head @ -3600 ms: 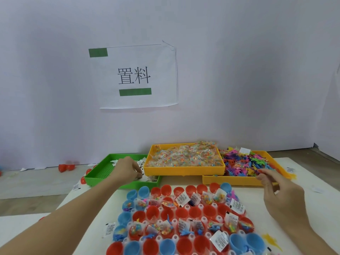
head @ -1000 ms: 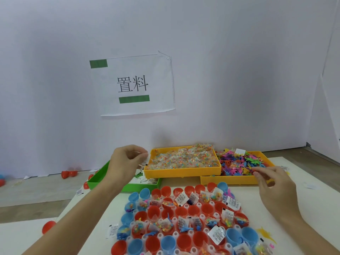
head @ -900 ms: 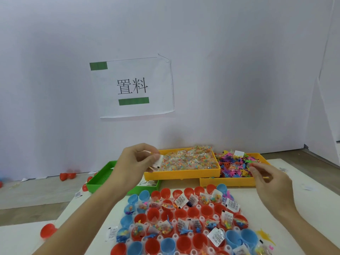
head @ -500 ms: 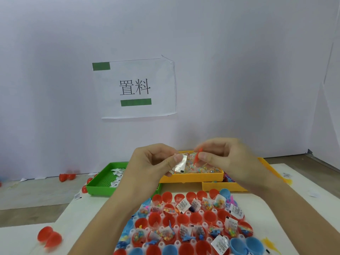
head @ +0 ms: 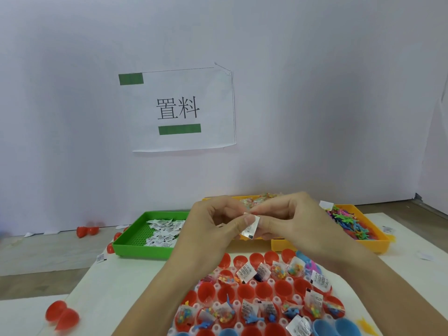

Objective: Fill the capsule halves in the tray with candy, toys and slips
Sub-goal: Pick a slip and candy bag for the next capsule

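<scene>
Both hands meet above the far edge of the capsule tray [head: 252, 283]. My left hand [head: 213, 229] pinches a small printed paper slip [head: 250, 227] between thumb and fingers. My right hand [head: 291, 221] touches the same slip from the right with pinched fingertips. Below them the tray holds red capsule halves [head: 283, 288] and blue capsule halves [head: 324, 329]; some carry candy bags, small toys and slips, others are bare inside. Whether my right hand also holds a toy is hidden.
A green bin [head: 135, 246] of slips stands at the back left. An orange bin of candy bags [head: 259, 198] sits behind my hands, an orange bin of colourful toys [head: 363, 236] at the right. A joined red capsule [head: 61, 317] lies at the left.
My left hand took a slip from the green bin and my right hand left the toy bin; both came together above the tray, now a little lower on the slip.
</scene>
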